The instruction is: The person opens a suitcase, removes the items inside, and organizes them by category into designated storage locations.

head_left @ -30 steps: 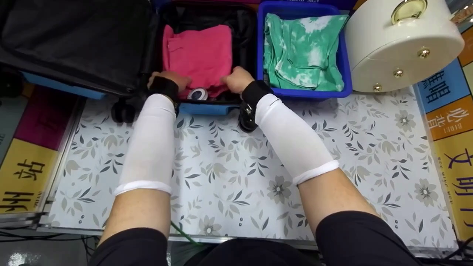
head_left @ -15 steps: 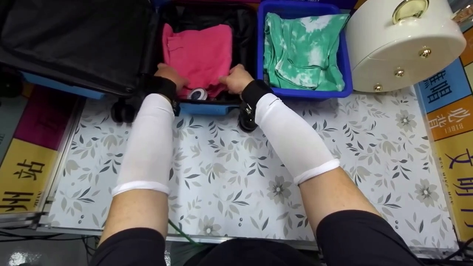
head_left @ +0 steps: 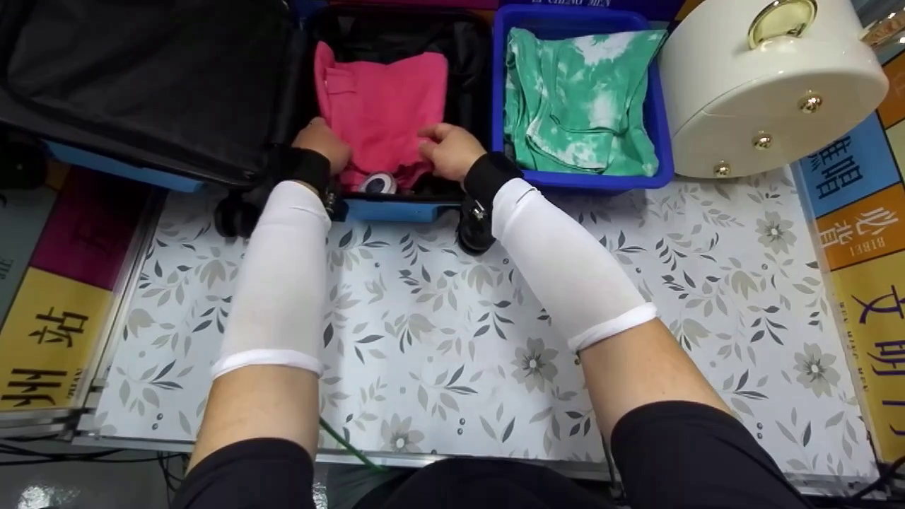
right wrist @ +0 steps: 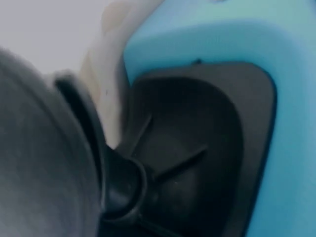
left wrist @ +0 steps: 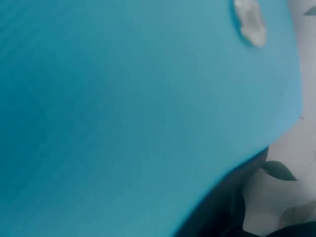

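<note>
A folded pink garment lies inside the black-lined half of an open suitcase. My left hand is at the garment's lower left edge, its fingertips hidden from the head camera. On the lower right side my right hand rests against the cloth, thumb and forefinger apart and fairly straight. Between the hands, at the near rim, sits a small round white-and-dark object. The left wrist view is filled by the suitcase's blue shell; the right wrist view shows a black caster wheel and its housing.
To the left lies the suitcase's other half, with black lining. A blue bin holding green-and-white tie-dye cloth stands to the right. Beyond it is a cream rounded case with gold fittings. Floral sheeting covers the table.
My left hand has shifted left and slightly up along the garment's side. The right hand's fingers have spread from their pinch on the cloth. The garment's upper left edge has shifted slightly.
</note>
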`<state>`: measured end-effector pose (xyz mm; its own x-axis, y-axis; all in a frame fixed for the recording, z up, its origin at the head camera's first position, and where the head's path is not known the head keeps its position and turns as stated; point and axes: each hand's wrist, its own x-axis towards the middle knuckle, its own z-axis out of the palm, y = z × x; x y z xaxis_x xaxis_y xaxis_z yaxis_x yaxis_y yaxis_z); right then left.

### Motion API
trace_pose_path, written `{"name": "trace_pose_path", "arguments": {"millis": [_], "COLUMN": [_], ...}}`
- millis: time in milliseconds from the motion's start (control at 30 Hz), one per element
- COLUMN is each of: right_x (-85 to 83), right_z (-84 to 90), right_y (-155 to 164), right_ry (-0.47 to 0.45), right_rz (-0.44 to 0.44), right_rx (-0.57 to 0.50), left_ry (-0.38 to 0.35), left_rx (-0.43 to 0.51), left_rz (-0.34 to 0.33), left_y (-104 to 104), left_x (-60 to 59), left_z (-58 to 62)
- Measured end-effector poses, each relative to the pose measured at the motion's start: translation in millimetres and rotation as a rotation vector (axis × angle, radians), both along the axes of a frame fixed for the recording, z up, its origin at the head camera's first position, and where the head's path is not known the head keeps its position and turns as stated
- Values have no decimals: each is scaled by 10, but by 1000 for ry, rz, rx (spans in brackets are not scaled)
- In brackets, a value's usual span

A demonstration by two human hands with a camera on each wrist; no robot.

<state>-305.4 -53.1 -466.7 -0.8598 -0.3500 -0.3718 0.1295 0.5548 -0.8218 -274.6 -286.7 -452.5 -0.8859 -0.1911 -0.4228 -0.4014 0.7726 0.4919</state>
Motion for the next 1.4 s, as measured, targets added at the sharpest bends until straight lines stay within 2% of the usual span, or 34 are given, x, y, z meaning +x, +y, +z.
{"name": "trace_pose_path", "arguments": {"millis": [200,300,467,733,800,1033,1233,1400], "right_x": [15,24,10,-34,-32,-42,-61,-34], "right_z": [71,134,286,424,429,438,518,605], "right_y": [30,63,158,367,402,508,637,876], "right_ry": [140,177,212,397,420,487,516,551], "right_rz": [-2,-16,-46,-39,-41,-60,-107,-157], "right_rx": [-2,-22,-38,45,56,92,73,48], "left_ry": [167,264,401,630,657,667,680,712], "left_rx": [82,123,162,276,304,323,360,400], "left_rz": [158,201,235,202,184,163,182,158], "left_y": [77,131,222,359,378,478,602,796], "left_x": [-14,-27,-36,-47,-53,-82,-107,-139], "left_z": [21,49,128,202,205,246,323,388]}}
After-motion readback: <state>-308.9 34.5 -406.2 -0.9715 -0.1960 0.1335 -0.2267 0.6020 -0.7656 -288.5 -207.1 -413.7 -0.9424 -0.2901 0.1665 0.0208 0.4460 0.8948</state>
